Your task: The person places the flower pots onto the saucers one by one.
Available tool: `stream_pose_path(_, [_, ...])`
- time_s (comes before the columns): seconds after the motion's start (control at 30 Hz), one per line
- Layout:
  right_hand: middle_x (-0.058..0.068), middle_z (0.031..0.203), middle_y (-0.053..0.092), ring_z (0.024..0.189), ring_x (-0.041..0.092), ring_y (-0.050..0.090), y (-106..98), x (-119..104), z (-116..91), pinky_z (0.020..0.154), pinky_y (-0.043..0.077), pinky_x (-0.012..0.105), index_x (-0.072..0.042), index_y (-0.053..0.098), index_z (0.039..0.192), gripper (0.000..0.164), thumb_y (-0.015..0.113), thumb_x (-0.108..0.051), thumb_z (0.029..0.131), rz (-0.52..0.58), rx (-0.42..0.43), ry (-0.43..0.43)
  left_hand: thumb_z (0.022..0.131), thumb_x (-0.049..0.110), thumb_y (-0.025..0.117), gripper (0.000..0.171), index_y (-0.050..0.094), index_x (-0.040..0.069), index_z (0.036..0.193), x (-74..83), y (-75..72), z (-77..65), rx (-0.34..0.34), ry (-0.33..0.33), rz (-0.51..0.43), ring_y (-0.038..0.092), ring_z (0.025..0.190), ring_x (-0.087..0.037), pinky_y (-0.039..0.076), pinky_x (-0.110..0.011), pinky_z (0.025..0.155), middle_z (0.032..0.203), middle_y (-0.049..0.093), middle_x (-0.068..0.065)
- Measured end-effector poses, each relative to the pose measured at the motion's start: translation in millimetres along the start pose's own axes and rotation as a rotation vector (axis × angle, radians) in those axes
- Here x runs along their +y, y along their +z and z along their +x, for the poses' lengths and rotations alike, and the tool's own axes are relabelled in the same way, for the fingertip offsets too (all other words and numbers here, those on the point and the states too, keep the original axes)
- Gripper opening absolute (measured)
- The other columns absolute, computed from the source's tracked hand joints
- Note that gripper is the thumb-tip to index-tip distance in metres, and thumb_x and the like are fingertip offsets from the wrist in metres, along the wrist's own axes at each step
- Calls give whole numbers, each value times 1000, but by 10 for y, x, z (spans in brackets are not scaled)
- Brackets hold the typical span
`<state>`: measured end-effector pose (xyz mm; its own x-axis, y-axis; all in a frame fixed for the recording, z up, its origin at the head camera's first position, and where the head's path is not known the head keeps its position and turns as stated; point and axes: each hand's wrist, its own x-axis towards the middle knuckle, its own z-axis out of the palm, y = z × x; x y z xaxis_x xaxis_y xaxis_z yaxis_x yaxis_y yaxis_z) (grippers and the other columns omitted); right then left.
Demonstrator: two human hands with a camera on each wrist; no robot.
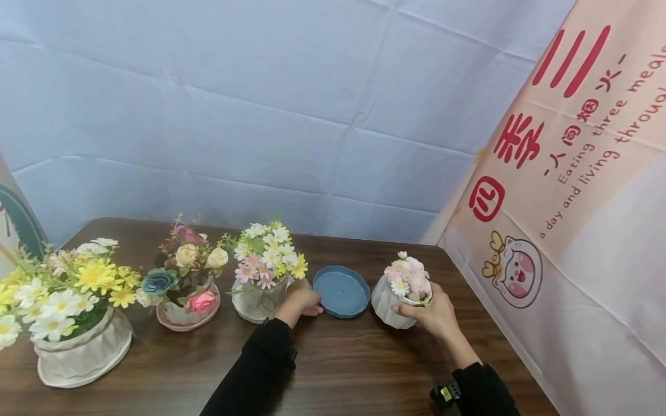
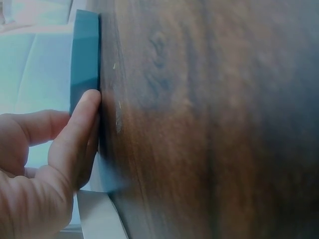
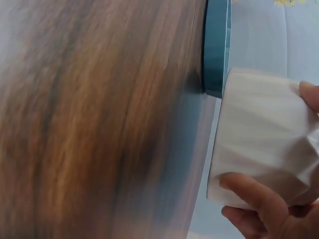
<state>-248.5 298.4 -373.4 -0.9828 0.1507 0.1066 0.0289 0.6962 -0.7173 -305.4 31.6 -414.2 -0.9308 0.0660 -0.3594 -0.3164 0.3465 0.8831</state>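
A shallow blue saucer (image 1: pixel 341 292) with a faceted rim lies on the table. My left hand (image 1: pixel 300 300) pinches its near left edge; in the left wrist view the fingers (image 2: pixel 84 112) meet the saucer's side wall (image 2: pixel 85 55). To the right of the saucer, my right hand (image 1: pixel 436 312) grips a white faceted flowerpot (image 1: pixel 386 304) from its right side, thumb in front. Pink and white artificial flowers (image 1: pixel 411 278) fill the pot. The right wrist view has the pot's base (image 3: pixel 219 134) close over the wood, beside the saucer (image 3: pixel 215 45).
Left of the saucer, three more potted artificial flower arrangements stand on saucers: one yellow, white and pink (image 1: pixel 267 254), one of mixed roses (image 1: pixel 187 266), one of large daisies (image 1: pixel 62 300). Pale cloth (image 1: pixel 234 115) hangs behind the brown table (image 1: pixel 354 370); a printed cloth (image 1: pixel 562 219) borders the right.
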Motion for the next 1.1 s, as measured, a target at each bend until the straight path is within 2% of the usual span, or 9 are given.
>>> stream_pose_path(0.2, [19,111,45,71,24,55,63,-45,20,47,48,31,-2,30,126,92,78,-38,55,37,0,-1,80,-1,48,56,24,-9,130,-12,8,-20,-3,25,1,58,51,-17,49,-26,47,78,51,-16])
stream_pose_path(0.37, [18,111,45,73,24,54,143,-99,54,47,48,31,-3,30,126,93,78,-38,55,52,-4,0,79,-2,48,55,26,-10,129,-12,16,-22,1,28,7,57,50,-17,49,-27,47,77,51,-16])
stream_pose_path(0.5, [16,111,45,76,25,54,221,-169,95,47,48,30,-4,31,126,93,78,-39,54,66,-4,-15,79,-2,49,55,26,-9,129,-15,14,-9,21,24,14,57,50,-17,49,-26,47,86,51,-19])
stream_pose_path(0.6, [15,110,45,76,25,54,270,-221,123,47,48,31,-4,32,125,93,79,-39,53,77,5,-23,79,-2,49,56,25,-8,130,-20,14,2,3,24,-11,58,52,-18,49,-27,48,98,50,-22])
stream_pose_path(0.7, [14,109,46,80,26,53,316,-268,149,49,48,31,-4,33,124,92,79,-38,52,71,4,-43,79,-2,49,57,24,-9,130,-19,10,2,-9,25,-24,58,52,-18,49,-26,47,101,48,-24])
stream_pose_path(0.87, [12,111,46,90,26,49,398,-334,187,54,48,30,-6,35,123,91,80,-38,51,68,0,-55,78,-2,49,52,30,-9,127,-14,-8,-12,-5,28,-27,58,50,-17,49,-26,47,89,50,-20])
stream_pose_path(0.97, [11,110,46,88,26,50,450,-356,208,52,48,30,-7,36,122,89,80,-36,50,84,-1,-53,78,-2,49,47,36,-10,122,-14,-16,-20,-12,31,-35,58,51,-17,49,-26,47,82,50,-17])
stream_pose_path(1.1, [10,107,48,81,26,52,514,-372,238,47,47,31,-7,38,121,88,81,-36,49,114,1,-64,78,-2,49,43,39,-10,119,-17,-20,-36,-7,34,-39,58,52,-17,49,-26,48,81,49,-16])
